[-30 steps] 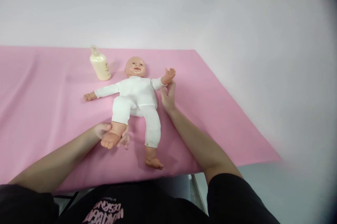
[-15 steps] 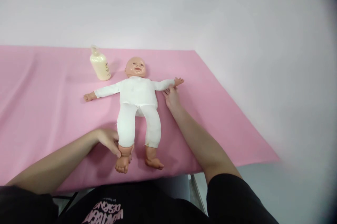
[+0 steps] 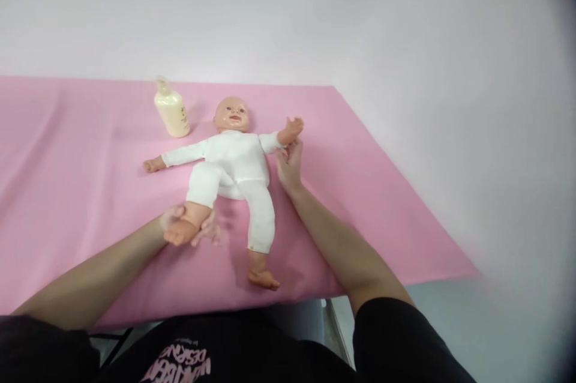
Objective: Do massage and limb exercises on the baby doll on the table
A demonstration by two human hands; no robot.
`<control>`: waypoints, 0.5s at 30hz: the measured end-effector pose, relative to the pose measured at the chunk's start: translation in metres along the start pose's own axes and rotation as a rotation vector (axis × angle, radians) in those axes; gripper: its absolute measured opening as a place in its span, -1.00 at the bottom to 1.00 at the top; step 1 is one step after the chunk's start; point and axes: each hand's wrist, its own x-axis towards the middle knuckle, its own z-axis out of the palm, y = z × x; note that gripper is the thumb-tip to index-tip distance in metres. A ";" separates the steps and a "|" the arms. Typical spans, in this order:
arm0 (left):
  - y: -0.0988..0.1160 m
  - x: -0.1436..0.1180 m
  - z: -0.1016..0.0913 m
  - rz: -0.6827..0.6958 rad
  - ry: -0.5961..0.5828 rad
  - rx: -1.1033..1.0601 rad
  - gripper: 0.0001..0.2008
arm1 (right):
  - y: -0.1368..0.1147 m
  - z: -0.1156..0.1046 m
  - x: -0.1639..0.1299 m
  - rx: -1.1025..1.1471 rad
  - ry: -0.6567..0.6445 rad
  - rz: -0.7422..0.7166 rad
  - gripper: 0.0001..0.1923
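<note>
Head view: a baby doll (image 3: 234, 158) lies face-up on a pink cloth (image 3: 67, 179). Its foot is cupped by the left hand (image 3: 180, 228), its forearm pinched by the right hand (image 3: 288, 161). Limbs could be strained if bent too far.

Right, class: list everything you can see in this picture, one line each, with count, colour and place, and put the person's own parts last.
Doll: one, white suit, lying face up mid-cloth.
Bottle: one, cream, upright beside the doll's head.
Cloth: one, pink, covering the table.
Wall: white, behind the table.
Shirt: one, black with pink print, bottom edge.
Left hand: one, holding the doll's bent leg at the foot.
Right hand: one, holding the doll's raised arm.
</note>
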 end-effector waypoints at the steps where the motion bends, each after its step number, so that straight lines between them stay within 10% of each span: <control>1: 0.000 0.000 -0.001 0.066 0.085 -0.047 -0.45 | -0.002 0.001 -0.002 -0.061 -0.061 -0.063 -0.45; 7: 0.003 0.006 0.004 0.149 0.487 -0.208 -0.49 | -0.012 0.002 -0.007 -0.432 -0.435 -0.406 -0.67; 15: 0.000 0.014 0.010 0.126 0.552 -0.091 -0.46 | -0.014 0.003 -0.005 -0.509 -0.512 -0.479 -0.68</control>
